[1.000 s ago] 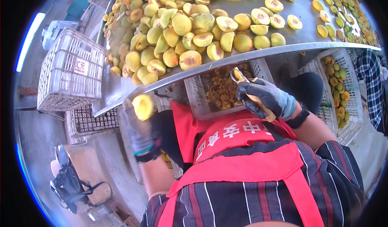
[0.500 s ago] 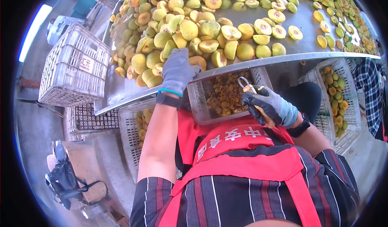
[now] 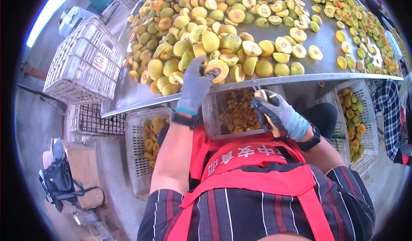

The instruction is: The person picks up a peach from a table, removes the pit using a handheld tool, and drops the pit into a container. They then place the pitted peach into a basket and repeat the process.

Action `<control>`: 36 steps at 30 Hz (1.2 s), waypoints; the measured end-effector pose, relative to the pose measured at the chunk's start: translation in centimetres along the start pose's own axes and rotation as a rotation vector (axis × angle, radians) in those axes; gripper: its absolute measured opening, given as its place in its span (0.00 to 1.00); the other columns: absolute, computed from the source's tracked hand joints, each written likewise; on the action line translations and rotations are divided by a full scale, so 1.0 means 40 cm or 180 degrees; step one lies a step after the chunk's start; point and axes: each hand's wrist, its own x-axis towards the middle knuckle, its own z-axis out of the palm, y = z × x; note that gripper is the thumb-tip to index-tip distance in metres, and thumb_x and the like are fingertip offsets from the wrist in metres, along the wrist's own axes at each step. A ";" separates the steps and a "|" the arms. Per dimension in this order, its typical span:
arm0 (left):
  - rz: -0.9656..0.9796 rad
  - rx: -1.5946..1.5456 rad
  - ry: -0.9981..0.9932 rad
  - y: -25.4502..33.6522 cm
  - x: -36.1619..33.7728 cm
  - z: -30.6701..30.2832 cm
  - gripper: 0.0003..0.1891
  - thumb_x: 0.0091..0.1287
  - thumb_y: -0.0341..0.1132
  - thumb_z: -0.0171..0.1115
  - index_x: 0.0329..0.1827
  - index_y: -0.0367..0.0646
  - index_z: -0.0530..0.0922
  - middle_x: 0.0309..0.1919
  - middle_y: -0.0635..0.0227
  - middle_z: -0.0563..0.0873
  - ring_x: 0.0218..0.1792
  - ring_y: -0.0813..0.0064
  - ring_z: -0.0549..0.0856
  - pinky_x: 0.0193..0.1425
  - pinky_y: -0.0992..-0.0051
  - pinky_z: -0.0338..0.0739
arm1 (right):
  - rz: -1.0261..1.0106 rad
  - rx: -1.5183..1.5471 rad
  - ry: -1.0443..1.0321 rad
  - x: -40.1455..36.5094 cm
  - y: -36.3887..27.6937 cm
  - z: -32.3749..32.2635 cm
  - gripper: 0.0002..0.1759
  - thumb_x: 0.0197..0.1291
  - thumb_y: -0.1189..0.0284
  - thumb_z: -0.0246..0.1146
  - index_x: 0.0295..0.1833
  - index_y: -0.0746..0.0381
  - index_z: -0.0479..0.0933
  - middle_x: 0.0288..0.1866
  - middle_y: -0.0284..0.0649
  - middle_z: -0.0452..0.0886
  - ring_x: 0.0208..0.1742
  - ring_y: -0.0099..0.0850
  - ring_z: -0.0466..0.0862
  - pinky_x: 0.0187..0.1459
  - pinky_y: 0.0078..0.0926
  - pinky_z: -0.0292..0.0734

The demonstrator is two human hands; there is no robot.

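Note:
Yellow-green halved fruit lies heaped on a metal table. My left hand, in a grey glove, is at the table's front edge, thumb and fingers closed on a peach half whose cut face shows. My right hand, in a grey and black glove, is wrapped round a wooden-handled tool with a metal loop at its tip, just below the edge. Beneath the hands a plastic bin holds small brown-orange pieces.
White crates of fruit stand at the lower left and right. A tall white crate is left of the table. A cardboard box and black bag lie farther left. A person's checked sleeve shows at far right.
My left hand has shifted slightly right and taken hold of a fruit half, its cut face now visible. My right hand, still round the tool, has moved little. The whole view has shifted slightly.

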 end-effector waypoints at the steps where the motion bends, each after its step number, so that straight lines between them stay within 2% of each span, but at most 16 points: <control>1: -0.0295 -0.0989 0.0358 0.016 -0.021 0.005 0.18 0.60 0.29 0.64 0.51 0.32 0.73 0.40 0.64 0.83 0.40 0.75 0.82 0.42 0.78 0.78 | -0.0073 -0.0081 0.0084 0.002 -0.007 0.007 0.14 0.63 0.60 0.59 0.43 0.60 0.71 0.19 0.33 0.73 0.14 0.22 0.71 0.14 0.19 0.66; 3: -0.0352 -0.1975 0.0165 0.059 -0.069 0.013 0.16 0.64 0.30 0.58 0.54 0.33 0.72 0.43 0.65 0.82 0.42 0.75 0.82 0.44 0.79 0.78 | -0.0098 -0.0286 0.0172 0.018 -0.019 0.023 0.16 0.63 0.58 0.59 0.44 0.60 0.70 0.20 0.32 0.73 0.16 0.20 0.72 0.15 0.18 0.67; 5: -0.1204 -0.2910 -0.0371 0.094 -0.113 0.013 0.16 0.66 0.32 0.55 0.55 0.36 0.72 0.43 0.66 0.82 0.40 0.74 0.83 0.40 0.78 0.80 | -0.0304 -0.0170 0.0141 0.034 -0.022 0.039 0.16 0.62 0.58 0.59 0.44 0.59 0.70 0.21 0.32 0.73 0.17 0.19 0.72 0.16 0.17 0.69; 6: -0.1044 -0.3246 -0.0146 0.096 -0.129 0.046 0.18 0.68 0.42 0.53 0.54 0.39 0.72 0.40 0.67 0.83 0.35 0.73 0.84 0.30 0.79 0.79 | -0.0200 -0.0347 0.0309 0.036 -0.035 0.059 0.17 0.62 0.58 0.60 0.46 0.59 0.70 0.21 0.31 0.74 0.18 0.19 0.73 0.17 0.17 0.69; 9: -0.1423 -0.4072 -0.0297 0.097 -0.164 0.047 0.22 0.68 0.52 0.50 0.52 0.42 0.73 0.36 0.68 0.83 0.30 0.74 0.83 0.23 0.78 0.75 | -0.0309 -0.0612 0.0261 0.036 -0.028 0.076 0.18 0.62 0.58 0.60 0.47 0.61 0.70 0.21 0.31 0.75 0.20 0.18 0.74 0.18 0.18 0.68; 10: -0.1037 -0.4389 -0.1191 0.079 -0.166 0.023 0.24 0.70 0.55 0.43 0.54 0.44 0.70 0.41 0.65 0.81 0.36 0.72 0.81 0.31 0.76 0.76 | -0.0291 -0.0611 0.0260 0.037 -0.023 0.077 0.18 0.62 0.58 0.60 0.47 0.61 0.70 0.21 0.31 0.75 0.20 0.18 0.74 0.18 0.18 0.68; 13: -0.0980 -0.4615 -0.1111 0.088 -0.177 0.023 0.25 0.71 0.54 0.42 0.57 0.42 0.69 0.48 0.64 0.78 0.44 0.71 0.80 0.42 0.74 0.77 | -0.1066 -0.1982 0.0514 0.040 -0.008 0.075 0.20 0.60 0.62 0.61 0.48 0.66 0.69 0.20 0.45 0.76 0.18 0.36 0.76 0.22 0.32 0.70; 14: -0.0996 -0.4622 -0.1121 0.090 -0.177 0.034 0.25 0.71 0.54 0.42 0.57 0.42 0.69 0.48 0.64 0.78 0.44 0.71 0.80 0.42 0.74 0.77 | -0.1050 -0.1979 0.0523 0.038 -0.007 0.076 0.20 0.60 0.62 0.61 0.48 0.66 0.69 0.20 0.45 0.76 0.18 0.36 0.76 0.22 0.32 0.70; 16: -0.0273 -0.3162 -0.0091 0.091 -0.174 0.064 0.25 0.72 0.52 0.43 0.59 0.40 0.68 0.51 0.63 0.77 0.51 0.72 0.77 0.55 0.72 0.73 | -0.1021 -0.2259 0.0591 0.033 -0.011 0.079 0.19 0.59 0.64 0.62 0.46 0.67 0.68 0.21 0.50 0.76 0.21 0.44 0.77 0.24 0.35 0.70; 21: 0.0234 -0.2545 0.0216 0.079 -0.181 0.079 0.21 0.73 0.45 0.44 0.59 0.38 0.69 0.54 0.64 0.75 0.55 0.74 0.74 0.61 0.73 0.67 | -0.1596 -0.2412 0.0769 0.037 -0.002 0.112 0.17 0.59 0.66 0.61 0.44 0.68 0.68 0.23 0.51 0.77 0.19 0.44 0.77 0.23 0.35 0.71; 23: 0.0266 -0.2426 0.0265 0.088 -0.184 0.077 0.19 0.73 0.43 0.44 0.57 0.38 0.71 0.53 0.64 0.76 0.54 0.75 0.74 0.60 0.74 0.67 | 0.0125 -0.0815 0.0023 0.026 -0.024 0.122 0.16 0.58 0.68 0.60 0.46 0.67 0.68 0.26 0.52 0.78 0.22 0.47 0.78 0.25 0.35 0.73; 25: 0.0195 -0.2499 0.0368 0.094 -0.186 0.077 0.16 0.72 0.39 0.47 0.53 0.37 0.74 0.48 0.66 0.79 0.50 0.78 0.76 0.57 0.76 0.68 | 0.0299 -0.0766 -0.0069 0.024 -0.028 0.120 0.17 0.58 0.68 0.60 0.48 0.66 0.68 0.27 0.51 0.78 0.26 0.48 0.79 0.31 0.36 0.76; 27: 0.0072 -0.2333 0.0103 0.100 -0.177 0.056 0.15 0.71 0.38 0.49 0.50 0.36 0.76 0.45 0.67 0.80 0.48 0.79 0.77 0.56 0.77 0.69 | -0.0701 -0.2851 -0.0084 0.023 -0.027 0.116 0.18 0.58 0.64 0.59 0.48 0.66 0.69 0.26 0.49 0.78 0.30 0.45 0.80 0.35 0.36 0.76; 31: -0.0086 -0.2039 -0.0565 0.084 -0.164 0.035 0.13 0.69 0.36 0.54 0.43 0.34 0.79 0.39 0.69 0.83 0.42 0.81 0.79 0.52 0.79 0.71 | -0.1736 -0.2817 0.0268 0.051 0.050 0.098 0.16 0.61 0.64 0.58 0.48 0.62 0.67 0.19 0.37 0.75 0.17 0.26 0.77 0.19 0.26 0.71; 33: -0.0262 -0.2154 -0.0672 0.081 -0.169 0.023 0.12 0.67 0.36 0.55 0.44 0.35 0.80 0.40 0.68 0.84 0.42 0.80 0.79 0.50 0.79 0.73 | 0.0481 -0.2022 -0.0892 0.018 -0.063 0.115 0.17 0.59 0.59 0.56 0.42 0.63 0.72 0.25 0.47 0.78 0.28 0.40 0.81 0.34 0.35 0.76; 36: 0.0337 -0.1380 -0.1585 0.058 -0.152 0.009 0.19 0.66 0.44 0.57 0.47 0.35 0.78 0.44 0.62 0.83 0.44 0.75 0.81 0.52 0.74 0.75 | 0.0671 -0.2017 -0.0992 0.020 -0.032 0.108 0.18 0.61 0.57 0.55 0.36 0.64 0.73 0.19 0.43 0.76 0.22 0.36 0.79 0.28 0.33 0.75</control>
